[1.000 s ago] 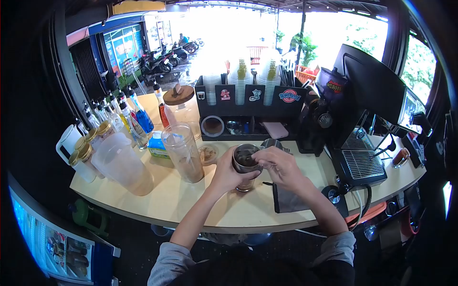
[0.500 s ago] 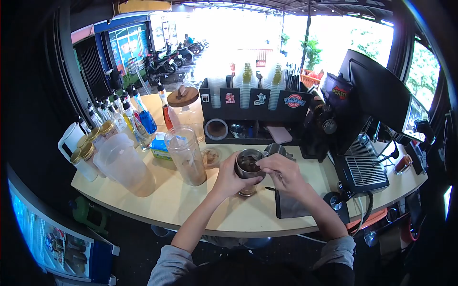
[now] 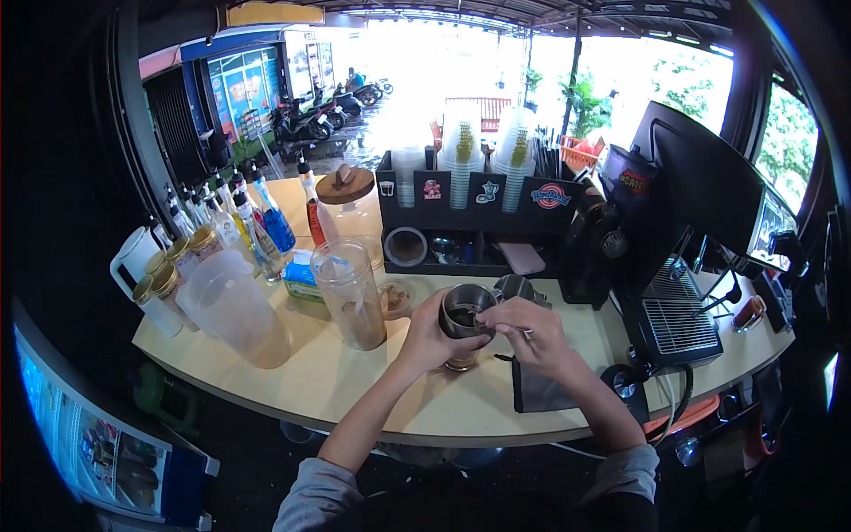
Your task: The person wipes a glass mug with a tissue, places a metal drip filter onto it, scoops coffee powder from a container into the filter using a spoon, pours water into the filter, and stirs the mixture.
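My left hand (image 3: 428, 337) is wrapped round a steel cup (image 3: 452, 328) that holds dark contents. Below the cup, a round clear base shows just above the counter; I cannot tell if it is part of the cup. My right hand (image 3: 529, 332) pinches a thin metal spoon (image 3: 528, 333) over the cup's rim, its lower end down inside. Behind my hands stands a steel pitcher (image 3: 517, 287), partly covered by my right hand. A small round lid or dish (image 3: 396, 297) with brown bits lies left of the cup, beside a tall clear container (image 3: 351, 297).
A large translucent jug (image 3: 232, 306), syrup bottles (image 3: 266, 208) and a wood-lidded jar (image 3: 347, 191) stand left. A black organiser (image 3: 479, 191) with stacked cups is behind. At right are an espresso machine (image 3: 678, 301) and a grey cloth (image 3: 550, 386) on the counter (image 3: 390, 399).
My right hand has shifted slightly with the spoon, whose handle end now shows past my fingers. My left hand still holds the cup, which looks a little more tilted. The view has moved slightly.
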`<state>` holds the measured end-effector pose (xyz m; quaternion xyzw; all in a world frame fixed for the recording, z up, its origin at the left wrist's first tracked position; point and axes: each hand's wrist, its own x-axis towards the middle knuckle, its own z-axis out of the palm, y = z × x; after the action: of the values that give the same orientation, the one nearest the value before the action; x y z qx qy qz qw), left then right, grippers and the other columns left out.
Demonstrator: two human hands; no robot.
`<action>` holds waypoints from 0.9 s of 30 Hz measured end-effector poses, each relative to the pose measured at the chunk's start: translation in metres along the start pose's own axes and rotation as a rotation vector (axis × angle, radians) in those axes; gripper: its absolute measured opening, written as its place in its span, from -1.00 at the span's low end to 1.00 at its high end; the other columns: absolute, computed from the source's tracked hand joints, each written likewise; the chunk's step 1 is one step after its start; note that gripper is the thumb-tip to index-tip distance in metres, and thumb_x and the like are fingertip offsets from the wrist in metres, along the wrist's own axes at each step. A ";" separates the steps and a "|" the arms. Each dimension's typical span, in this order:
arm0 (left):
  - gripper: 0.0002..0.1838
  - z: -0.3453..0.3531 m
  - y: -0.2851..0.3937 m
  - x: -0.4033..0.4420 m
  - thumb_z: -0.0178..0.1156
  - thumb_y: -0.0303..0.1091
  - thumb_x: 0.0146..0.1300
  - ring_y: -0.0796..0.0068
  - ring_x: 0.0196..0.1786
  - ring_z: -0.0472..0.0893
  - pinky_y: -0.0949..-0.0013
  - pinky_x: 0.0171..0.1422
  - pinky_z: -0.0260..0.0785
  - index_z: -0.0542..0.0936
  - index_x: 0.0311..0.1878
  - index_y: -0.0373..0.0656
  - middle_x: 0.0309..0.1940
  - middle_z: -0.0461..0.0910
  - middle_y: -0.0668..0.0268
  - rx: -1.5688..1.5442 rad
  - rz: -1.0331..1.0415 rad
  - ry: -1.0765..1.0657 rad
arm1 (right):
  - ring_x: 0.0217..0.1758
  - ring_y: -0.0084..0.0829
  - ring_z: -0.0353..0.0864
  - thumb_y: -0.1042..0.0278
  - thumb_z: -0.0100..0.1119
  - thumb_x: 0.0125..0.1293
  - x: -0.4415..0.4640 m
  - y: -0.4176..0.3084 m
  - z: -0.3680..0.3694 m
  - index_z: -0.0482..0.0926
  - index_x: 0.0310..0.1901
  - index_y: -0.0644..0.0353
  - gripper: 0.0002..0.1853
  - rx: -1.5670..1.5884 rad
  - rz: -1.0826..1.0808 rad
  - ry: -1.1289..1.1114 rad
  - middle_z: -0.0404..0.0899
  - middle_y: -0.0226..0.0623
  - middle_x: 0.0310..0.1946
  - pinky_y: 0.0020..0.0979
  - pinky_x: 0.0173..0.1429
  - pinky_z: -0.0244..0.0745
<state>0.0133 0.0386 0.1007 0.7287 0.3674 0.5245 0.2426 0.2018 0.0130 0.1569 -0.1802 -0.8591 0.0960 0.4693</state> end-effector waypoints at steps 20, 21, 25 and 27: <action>-0.28 0.001 0.006 -0.001 0.59 -0.19 -0.30 0.25 -0.12 0.66 0.26 0.06 0.46 0.51 -0.01 -0.25 -0.19 0.65 0.16 0.037 0.000 0.027 | -0.20 -0.26 0.66 0.54 0.18 0.24 -0.003 0.002 -0.002 0.58 -0.15 0.25 -0.85 0.006 0.089 0.034 0.65 -0.21 -0.26 -0.33 -0.13 0.56; -0.28 0.000 0.007 0.000 0.58 -0.20 -0.29 0.26 -0.11 0.65 0.27 0.07 0.46 0.50 -0.01 -0.24 -0.18 0.65 0.17 0.014 -0.004 0.020 | -0.20 -0.26 0.66 0.54 0.18 0.24 -0.002 0.000 -0.003 0.59 -0.15 0.25 -0.85 0.032 0.125 0.023 0.65 -0.21 -0.27 -0.33 -0.13 0.56; -0.28 0.001 0.009 0.000 0.58 -0.22 -0.27 0.29 -0.08 0.65 0.28 0.08 0.45 0.49 0.01 -0.22 -0.17 0.65 0.18 -0.023 -0.023 0.016 | -0.20 -0.26 0.65 0.54 0.18 0.25 -0.003 0.000 -0.002 0.60 -0.16 0.25 -0.87 0.003 0.062 0.032 0.65 -0.22 -0.26 -0.33 -0.13 0.55; -0.27 -0.002 0.013 0.001 0.58 -0.22 -0.26 0.32 -0.07 0.65 0.28 0.10 0.44 0.48 0.03 -0.21 -0.16 0.65 0.20 -0.023 -0.074 -0.016 | -0.19 -0.25 0.66 0.54 0.17 0.25 -0.003 0.007 -0.002 0.60 -0.17 0.25 -0.87 0.020 0.111 0.086 0.65 -0.22 -0.25 -0.33 -0.11 0.56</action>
<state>0.0152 0.0314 0.1120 0.7157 0.3863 0.5137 0.2732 0.2069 0.0183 0.1531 -0.2267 -0.8258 0.1228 0.5016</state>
